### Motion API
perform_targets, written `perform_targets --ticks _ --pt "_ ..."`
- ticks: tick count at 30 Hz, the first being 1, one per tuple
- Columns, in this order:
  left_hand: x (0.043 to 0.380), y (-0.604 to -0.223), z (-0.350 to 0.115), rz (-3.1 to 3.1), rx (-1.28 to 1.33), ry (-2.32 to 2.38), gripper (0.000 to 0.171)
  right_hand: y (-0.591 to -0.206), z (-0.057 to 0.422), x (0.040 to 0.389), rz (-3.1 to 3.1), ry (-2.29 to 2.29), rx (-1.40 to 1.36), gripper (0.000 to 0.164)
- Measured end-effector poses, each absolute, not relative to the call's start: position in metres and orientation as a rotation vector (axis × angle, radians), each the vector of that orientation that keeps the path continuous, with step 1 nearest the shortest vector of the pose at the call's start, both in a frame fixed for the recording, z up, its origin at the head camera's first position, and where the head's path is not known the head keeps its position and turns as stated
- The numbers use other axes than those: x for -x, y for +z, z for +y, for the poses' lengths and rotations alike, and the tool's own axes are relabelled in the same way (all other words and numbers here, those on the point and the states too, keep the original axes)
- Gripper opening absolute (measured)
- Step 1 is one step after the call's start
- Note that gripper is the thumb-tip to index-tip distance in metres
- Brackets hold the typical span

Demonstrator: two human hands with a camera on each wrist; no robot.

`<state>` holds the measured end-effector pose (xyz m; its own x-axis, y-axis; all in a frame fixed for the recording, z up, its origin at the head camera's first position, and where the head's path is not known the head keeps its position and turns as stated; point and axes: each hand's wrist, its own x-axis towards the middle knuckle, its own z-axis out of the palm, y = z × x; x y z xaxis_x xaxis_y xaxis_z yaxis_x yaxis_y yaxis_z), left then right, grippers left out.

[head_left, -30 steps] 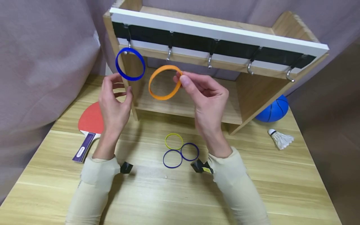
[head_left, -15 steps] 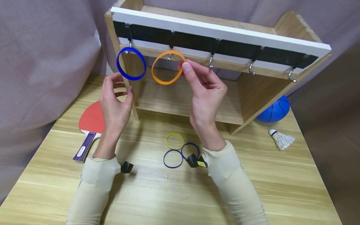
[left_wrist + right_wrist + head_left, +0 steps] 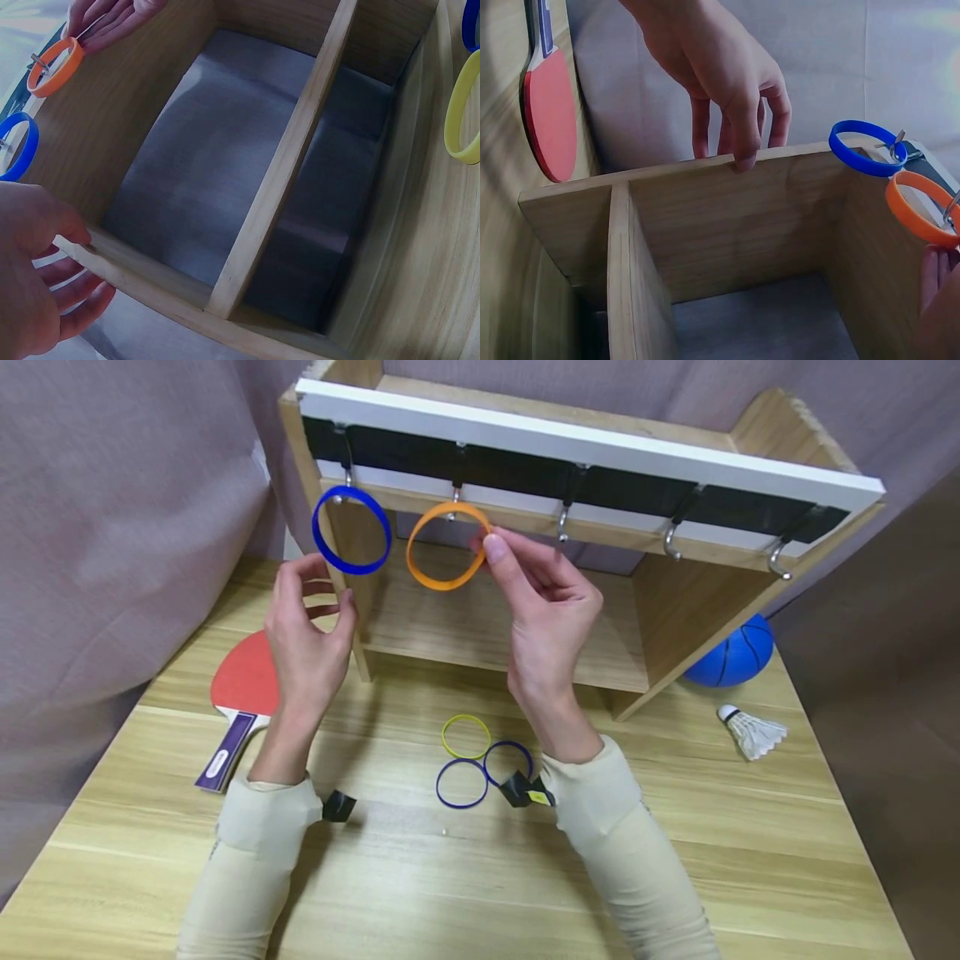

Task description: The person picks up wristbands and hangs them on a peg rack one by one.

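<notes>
Between thumb and fingers my right hand [image 3: 551, 610] pinches an orange wristband [image 3: 444, 584] by its right side. The band is looped around the second metal hook from the left, as the left wrist view and the right wrist view show. A blue wristband [image 3: 354, 568] hangs from the leftmost hook [image 3: 347, 475]. With the thumb on the inner side and the fingers outside, my left hand [image 3: 303, 643] grips the edge of the left side panel [image 3: 735, 225] of the wooden shelf.
Three more hooks, including the rightmost hook [image 3: 776, 560], line the white-and-black rail [image 3: 585, 435]. On the table lie a yellow wristband [image 3: 444, 731] and two dark blue ones. A table tennis bat [image 3: 243, 681] is at left; a blue ball [image 3: 731, 653] and a shuttlecock [image 3: 752, 733] are at right.
My right hand has raised the orange wristband up to the second hook, then lowered it slightly. The left hand and the blue wristband stay where they were.
</notes>
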<state>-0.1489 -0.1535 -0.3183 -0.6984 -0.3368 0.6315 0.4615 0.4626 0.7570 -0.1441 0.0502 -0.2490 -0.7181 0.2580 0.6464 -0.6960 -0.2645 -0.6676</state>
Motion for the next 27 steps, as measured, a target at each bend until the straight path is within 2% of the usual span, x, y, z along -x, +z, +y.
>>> perform_targets --ticks 10,16,19,23,27 --pt "0.15 -0.321 -0.15 -1.955 0.109 -1.311 0.037 -0.256 0.068 0.14 -1.371 2.036 -0.561 0.012" --pt "0.152 -0.323 -0.15 -1.946 0.107 -1.313 0.038 -0.262 0.1 0.116 -1.467 2.011 -0.526 0.013" --pt "0.153 -0.322 -0.15 -1.942 0.103 -1.303 0.037 -0.269 0.121 0.102 -1.618 2.005 -0.505 0.016" --pt "0.15 -0.318 -0.149 -1.944 0.089 -1.294 0.035 -0.283 0.147 0.089 -1.954 1.912 -0.536 0.012" --pt "0.143 -0.31 -0.146 -1.947 0.078 -1.296 0.034 -0.299 0.167 0.082 -2.415 1.549 -0.608 0.008"
